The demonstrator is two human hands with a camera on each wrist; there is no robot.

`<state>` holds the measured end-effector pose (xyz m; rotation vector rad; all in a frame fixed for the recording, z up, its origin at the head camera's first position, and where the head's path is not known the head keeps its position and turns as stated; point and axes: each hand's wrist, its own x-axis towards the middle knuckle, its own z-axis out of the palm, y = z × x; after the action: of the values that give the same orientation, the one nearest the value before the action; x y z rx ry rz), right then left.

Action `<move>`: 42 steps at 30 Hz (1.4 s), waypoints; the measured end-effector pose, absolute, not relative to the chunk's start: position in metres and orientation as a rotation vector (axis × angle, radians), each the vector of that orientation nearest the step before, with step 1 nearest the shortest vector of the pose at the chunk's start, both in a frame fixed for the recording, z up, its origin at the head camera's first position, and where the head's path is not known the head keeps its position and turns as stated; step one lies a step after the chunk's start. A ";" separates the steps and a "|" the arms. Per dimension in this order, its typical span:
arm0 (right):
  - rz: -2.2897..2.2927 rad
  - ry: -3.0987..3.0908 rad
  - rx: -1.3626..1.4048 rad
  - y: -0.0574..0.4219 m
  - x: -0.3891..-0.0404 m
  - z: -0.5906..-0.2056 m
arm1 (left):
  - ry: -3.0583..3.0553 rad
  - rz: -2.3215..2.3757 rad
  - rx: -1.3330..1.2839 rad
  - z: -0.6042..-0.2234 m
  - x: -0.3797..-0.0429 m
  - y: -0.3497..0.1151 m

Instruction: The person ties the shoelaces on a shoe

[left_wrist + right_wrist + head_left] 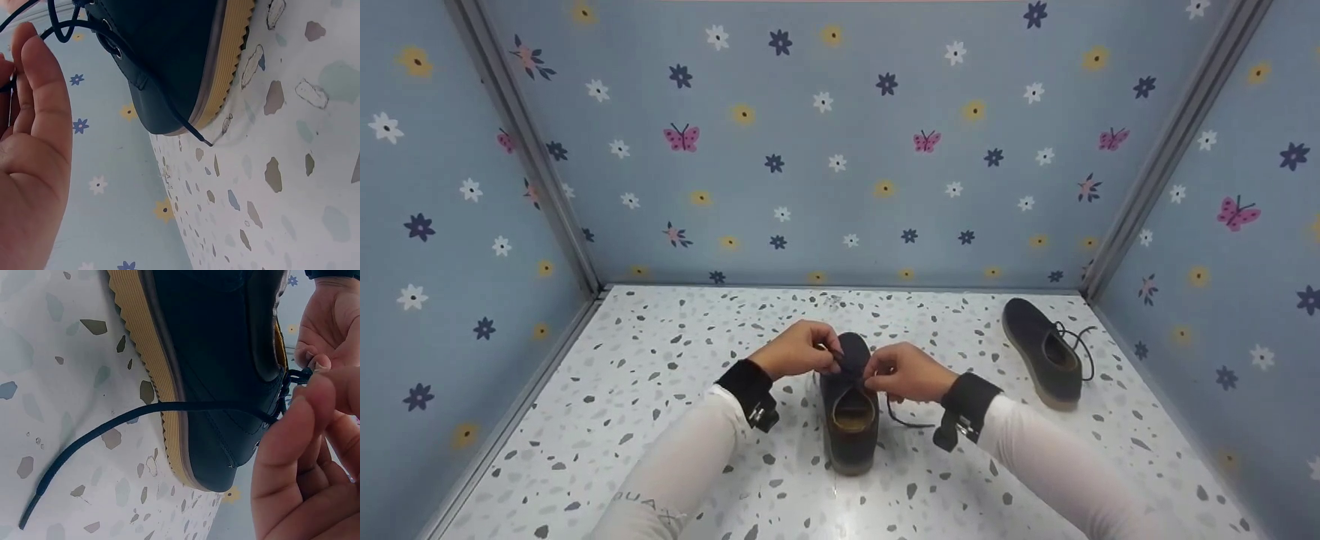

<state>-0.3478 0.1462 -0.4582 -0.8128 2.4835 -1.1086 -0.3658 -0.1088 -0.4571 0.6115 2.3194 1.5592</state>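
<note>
A dark lace-up shoe [851,454] with a ridged yellowish sole stands on the speckled surface, its heel towards me. Over its lacing both hands work close together. My left hand [801,351] pinches the dark shoelace [70,23] between thumb and fingers, and part of the lace loops above the eyelets in the left wrist view. From the other side my right hand [913,373] pinches the lace near the knot area. One loose lace end [101,428] trails down past the sole on the right. Fingers partly hide the knot itself.
A matching shoe [1027,326] stands at the back right, its lace [1084,349] tied in a bow. Blue flowered panels [840,142] enclose the back and both sides. White speckled floor [660,420] surrounds the shoes.
</note>
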 end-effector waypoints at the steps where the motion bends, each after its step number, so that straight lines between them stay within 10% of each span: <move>1: -1.107 2.487 -0.820 0.146 -0.348 -0.458 | 2.321 1.550 0.621 -0.457 -0.366 -0.110; 42: -0.950 2.722 -0.853 0.133 -0.362 -0.460 | 2.514 1.355 0.740 -0.458 -0.357 -0.125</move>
<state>-0.3622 0.1332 -0.4598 -0.8528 2.7218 -0.9497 -0.3571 -0.1247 -0.4580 0.7395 2.5138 1.3552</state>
